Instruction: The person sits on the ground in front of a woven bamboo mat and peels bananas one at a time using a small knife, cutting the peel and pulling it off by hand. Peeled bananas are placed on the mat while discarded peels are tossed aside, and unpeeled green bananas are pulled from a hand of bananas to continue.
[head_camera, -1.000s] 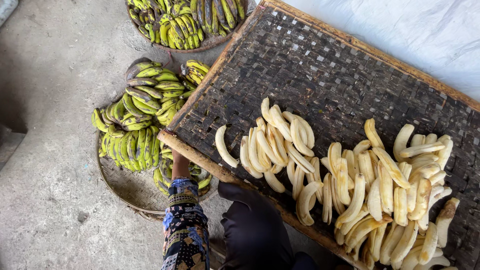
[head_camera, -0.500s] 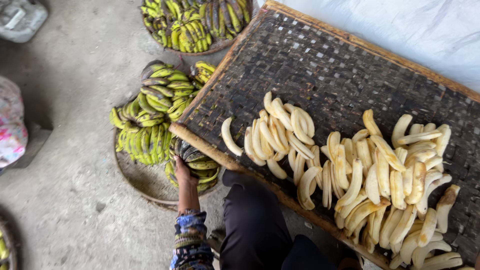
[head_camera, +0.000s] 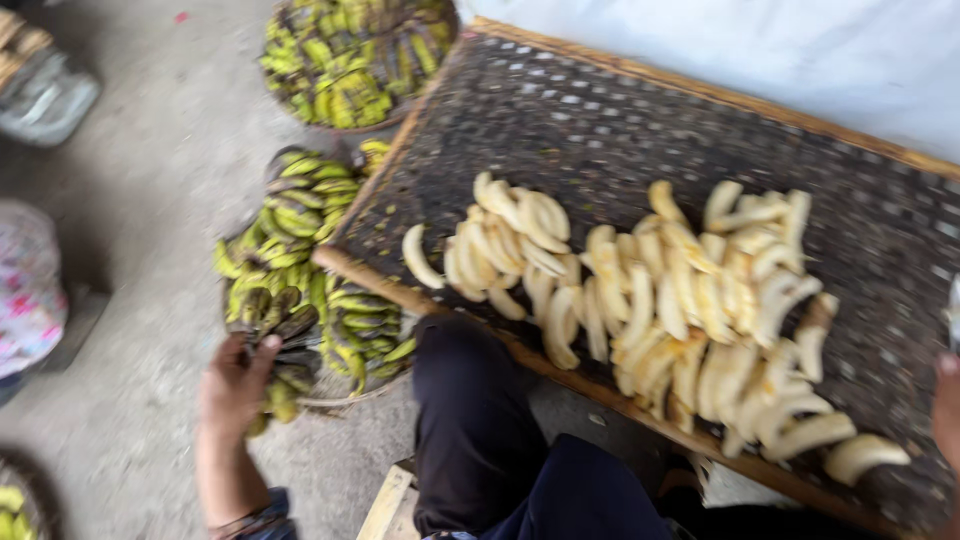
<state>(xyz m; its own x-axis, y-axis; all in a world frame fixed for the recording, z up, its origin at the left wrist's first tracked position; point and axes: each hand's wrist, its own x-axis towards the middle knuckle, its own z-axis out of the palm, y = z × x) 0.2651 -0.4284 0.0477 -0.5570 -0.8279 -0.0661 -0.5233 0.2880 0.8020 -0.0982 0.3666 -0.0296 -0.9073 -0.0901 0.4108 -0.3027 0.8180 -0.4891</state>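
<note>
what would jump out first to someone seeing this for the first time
The pale heap of peeled bananas spread over the dark woven tray on the right. Next, the green bananas heaped in a basket on the floor to the left, where the left hand grips a bunch. A second basket of green bananas sits at the top.

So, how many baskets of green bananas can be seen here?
2 clearly: one basket at top centre, another by the left hand, beside the woven tray. A third may sit at the bottom-left corner, mostly cut off.
</note>
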